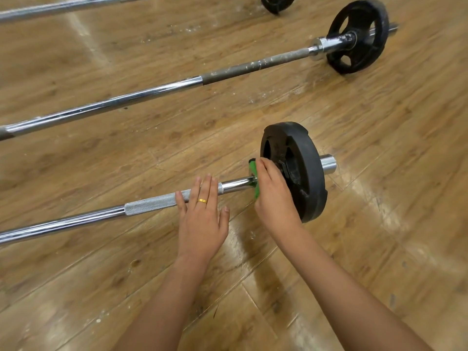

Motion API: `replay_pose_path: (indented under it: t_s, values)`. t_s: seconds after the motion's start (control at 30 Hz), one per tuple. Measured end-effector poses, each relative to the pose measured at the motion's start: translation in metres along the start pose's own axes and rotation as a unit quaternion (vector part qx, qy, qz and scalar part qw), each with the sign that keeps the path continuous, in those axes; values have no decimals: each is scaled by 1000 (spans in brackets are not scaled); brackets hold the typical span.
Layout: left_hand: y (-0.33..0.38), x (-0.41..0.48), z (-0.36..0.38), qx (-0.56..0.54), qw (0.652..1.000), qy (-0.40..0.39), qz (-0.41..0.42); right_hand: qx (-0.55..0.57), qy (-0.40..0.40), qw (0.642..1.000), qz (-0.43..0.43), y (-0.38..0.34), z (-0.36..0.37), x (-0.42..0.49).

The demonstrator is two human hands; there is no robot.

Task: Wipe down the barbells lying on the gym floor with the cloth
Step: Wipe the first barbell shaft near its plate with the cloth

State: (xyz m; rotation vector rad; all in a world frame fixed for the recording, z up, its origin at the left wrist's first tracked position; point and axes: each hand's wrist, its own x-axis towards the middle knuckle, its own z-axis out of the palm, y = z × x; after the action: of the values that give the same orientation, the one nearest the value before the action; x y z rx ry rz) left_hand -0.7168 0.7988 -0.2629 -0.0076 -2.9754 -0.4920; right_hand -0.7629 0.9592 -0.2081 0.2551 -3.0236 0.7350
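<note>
The nearest barbell (149, 206) lies on the wooden gym floor (379, 249), with its black weight plate (307, 158) standing on edge near the bar's end. Just left of this plate, the right hand (274, 196) grips a green cloth (255, 184). Its fingers (264, 168) curl round the cloth and press it to the bar, probably to clean that corner. Further left of the plate, the left hand (202, 219) rests flat on the knurled grip, fingers straight and holding nothing, likely to stop rolling. Beyond the plate lie a 2nd barbell (152, 93), with white marks on it, and a 3rd barbell (50, 8).
</note>
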Motion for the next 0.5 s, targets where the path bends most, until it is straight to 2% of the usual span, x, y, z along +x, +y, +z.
replay_pose_path:
  t_s: [0.1,0.33,0.4,0.5]
  values:
    - [2,-1,0,-5,1000,2,-7,-10,4,1000,12,3,-2,-15]
    - [-2,-3,-1,-23,1000,-4,9,-34,-2,999,-7,-6,-7,19]
    - [-3,-2,-4,-33,999,-9,15,-4,21,1000,-4,-5,-6,0]
    - [-6,-3,-6,-20,1000,-17,11,54,95,994,-23,-3,4,-27]
